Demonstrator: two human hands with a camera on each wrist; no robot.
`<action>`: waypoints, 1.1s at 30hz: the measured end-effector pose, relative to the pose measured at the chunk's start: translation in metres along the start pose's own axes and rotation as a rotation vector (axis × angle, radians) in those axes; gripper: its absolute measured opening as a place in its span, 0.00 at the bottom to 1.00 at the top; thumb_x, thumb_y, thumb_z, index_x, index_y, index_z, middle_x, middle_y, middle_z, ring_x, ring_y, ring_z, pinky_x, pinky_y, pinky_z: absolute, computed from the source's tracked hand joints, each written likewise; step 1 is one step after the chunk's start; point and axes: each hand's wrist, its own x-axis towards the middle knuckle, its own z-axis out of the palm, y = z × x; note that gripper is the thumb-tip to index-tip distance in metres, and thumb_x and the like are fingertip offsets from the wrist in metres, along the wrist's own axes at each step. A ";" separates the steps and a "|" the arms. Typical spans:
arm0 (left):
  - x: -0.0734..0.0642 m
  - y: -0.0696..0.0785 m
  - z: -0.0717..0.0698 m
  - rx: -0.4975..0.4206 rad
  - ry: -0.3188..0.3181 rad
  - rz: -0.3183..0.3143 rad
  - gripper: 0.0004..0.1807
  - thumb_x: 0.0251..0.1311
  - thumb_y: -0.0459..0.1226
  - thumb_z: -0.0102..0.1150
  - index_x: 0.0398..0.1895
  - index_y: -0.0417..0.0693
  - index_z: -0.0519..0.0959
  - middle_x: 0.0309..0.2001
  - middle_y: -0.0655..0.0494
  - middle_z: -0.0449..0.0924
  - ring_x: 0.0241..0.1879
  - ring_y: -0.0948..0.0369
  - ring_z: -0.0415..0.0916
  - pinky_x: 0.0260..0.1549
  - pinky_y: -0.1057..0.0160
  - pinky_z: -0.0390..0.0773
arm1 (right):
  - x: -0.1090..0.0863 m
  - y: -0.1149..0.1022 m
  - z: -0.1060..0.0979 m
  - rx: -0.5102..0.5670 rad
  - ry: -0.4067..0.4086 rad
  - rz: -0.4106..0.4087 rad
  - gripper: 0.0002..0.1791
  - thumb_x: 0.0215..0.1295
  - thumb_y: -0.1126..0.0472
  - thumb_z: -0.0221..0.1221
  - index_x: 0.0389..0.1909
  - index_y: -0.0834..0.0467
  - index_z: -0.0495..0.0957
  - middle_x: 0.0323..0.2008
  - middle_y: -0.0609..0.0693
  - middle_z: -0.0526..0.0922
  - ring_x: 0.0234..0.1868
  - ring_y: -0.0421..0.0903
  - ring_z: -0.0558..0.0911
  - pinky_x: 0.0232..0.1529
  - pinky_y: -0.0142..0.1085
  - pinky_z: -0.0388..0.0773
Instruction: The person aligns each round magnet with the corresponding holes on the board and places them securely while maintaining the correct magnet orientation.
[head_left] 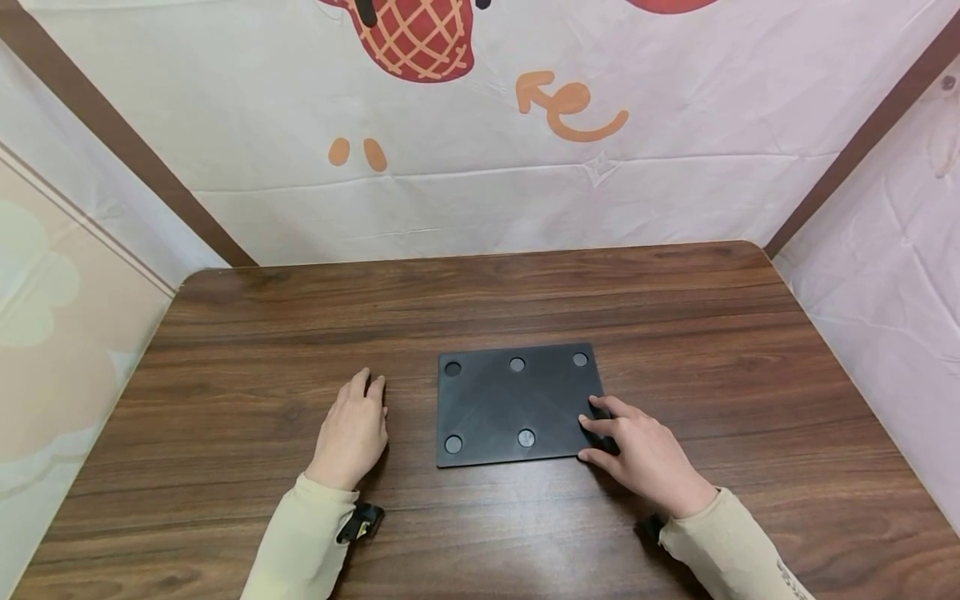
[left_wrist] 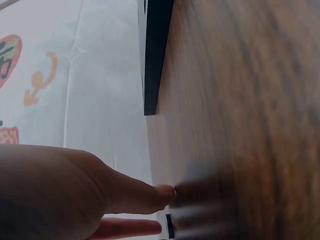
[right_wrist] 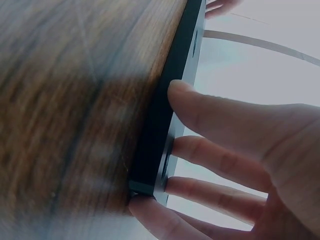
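Observation:
A flat, black rectangular slab (head_left: 517, 404) lies on the wooden table, with several round grey or dark spots along its long edges. My right hand (head_left: 645, 450) grips its near right corner. In the right wrist view, the thumb (right_wrist: 181, 92) presses the near side of the slab (right_wrist: 155, 130), two fingertips touch its top, and another finger curls round the end. That corner is partly hidden under the hand in the head view. To the left of the slab, my left hand (head_left: 351, 437) rests on the table with relaxed fingers, holding nothing.
The brown wooden table (head_left: 300, 325) has rounded far corners. Behind it hangs a white printed cloth (head_left: 465, 208), and further cloth panels stand at the left and right. Each sleeve has a dark wrist-worn device (head_left: 362, 523) at the cuff.

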 end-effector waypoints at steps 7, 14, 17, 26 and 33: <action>0.005 -0.004 -0.001 0.009 -0.007 -0.027 0.19 0.58 0.25 0.57 0.54 0.25 0.74 0.54 0.31 0.72 0.53 0.38 0.73 0.43 0.43 0.78 | 0.000 0.000 0.000 0.005 0.008 0.000 0.24 0.51 0.53 0.71 0.50 0.58 0.84 0.56 0.57 0.79 0.51 0.56 0.82 0.44 0.50 0.79; 0.011 -0.008 -0.002 -0.015 0.022 -0.034 0.14 0.56 0.22 0.55 0.47 0.26 0.78 0.46 0.35 0.77 0.46 0.41 0.76 0.36 0.45 0.80 | 0.000 0.001 0.001 0.003 -0.001 -0.004 0.25 0.51 0.53 0.71 0.49 0.59 0.84 0.56 0.59 0.79 0.51 0.57 0.82 0.44 0.50 0.79; 0.014 -0.010 -0.003 -0.020 0.046 -0.028 0.12 0.55 0.21 0.54 0.43 0.27 0.80 0.40 0.37 0.79 0.42 0.42 0.76 0.34 0.44 0.80 | 0.000 0.001 0.000 0.002 -0.004 -0.004 0.25 0.51 0.53 0.71 0.49 0.59 0.84 0.56 0.59 0.79 0.51 0.57 0.81 0.45 0.50 0.79; 0.023 -0.011 -0.006 -0.001 0.064 -0.028 0.07 0.51 0.18 0.50 0.23 0.30 0.78 0.25 0.41 0.74 0.28 0.40 0.76 0.21 0.44 0.77 | 0.000 0.002 0.001 0.002 -0.009 0.000 0.25 0.51 0.52 0.71 0.50 0.59 0.83 0.56 0.58 0.78 0.51 0.57 0.81 0.45 0.50 0.79; 0.026 -0.014 -0.006 -0.008 0.076 -0.037 0.06 0.51 0.19 0.51 0.23 0.30 0.77 0.26 0.41 0.74 0.29 0.39 0.76 0.22 0.43 0.77 | 0.001 0.003 0.002 0.000 -0.019 0.004 0.25 0.52 0.52 0.71 0.50 0.59 0.83 0.57 0.59 0.78 0.52 0.57 0.81 0.46 0.51 0.79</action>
